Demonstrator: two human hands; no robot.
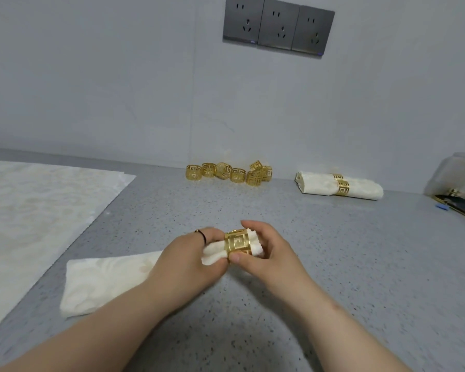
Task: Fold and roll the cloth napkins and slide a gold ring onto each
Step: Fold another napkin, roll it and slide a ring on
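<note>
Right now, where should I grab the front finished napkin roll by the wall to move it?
Pinch the front roll across its gold ring from above. It lies flat beside the wall, the ring binds the cloth mid-length, and the ends are unbound.

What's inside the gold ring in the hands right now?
The rolled napkin runs through the gold ring, its end poking out on the right. The right hand pinches the ring; its fingers hide the ring's far edge.
</note>
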